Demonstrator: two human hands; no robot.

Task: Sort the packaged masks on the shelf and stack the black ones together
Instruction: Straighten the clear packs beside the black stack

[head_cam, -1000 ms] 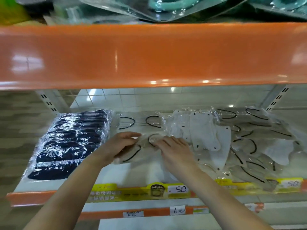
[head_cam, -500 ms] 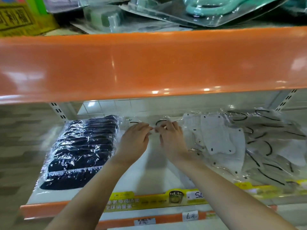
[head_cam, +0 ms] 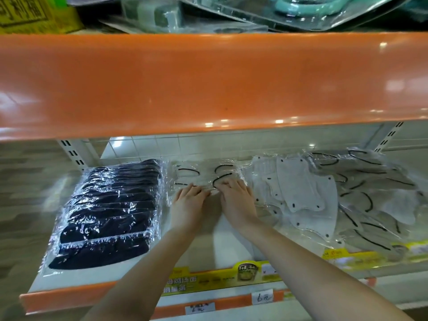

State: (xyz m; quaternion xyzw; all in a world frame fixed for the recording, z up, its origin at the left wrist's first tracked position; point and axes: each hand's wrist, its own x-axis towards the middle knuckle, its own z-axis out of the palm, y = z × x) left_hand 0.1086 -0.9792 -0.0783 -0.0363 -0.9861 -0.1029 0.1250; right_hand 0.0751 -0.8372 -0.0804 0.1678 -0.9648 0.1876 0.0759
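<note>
A fanned stack of black packaged masks (head_cam: 108,209) lies on the left of the white shelf (head_cam: 203,246). Behind the shelf's middle sits a pile of clear packets of white masks with black ear loops (head_cam: 203,173). My left hand (head_cam: 187,205) and my right hand (head_cam: 236,200) are side by side at the front edge of that pile, fingers curled onto a packet. To the right lie white masks with white loops (head_cam: 298,193), then a loose heap of grey-white masks with black loops (head_cam: 370,200).
The orange edge of the upper shelf (head_cam: 208,82) hangs low just above the hands. Yellow price strips (head_cam: 208,279) and handwritten tags run along the shelf's front lip. Blister-packed goods (head_cam: 278,12) lie on the shelf above.
Both hands have moved from the shelf's middle toward the back, carrying a white-mask packet onto the rear pile. The camera has tilted and drawn closer.
</note>
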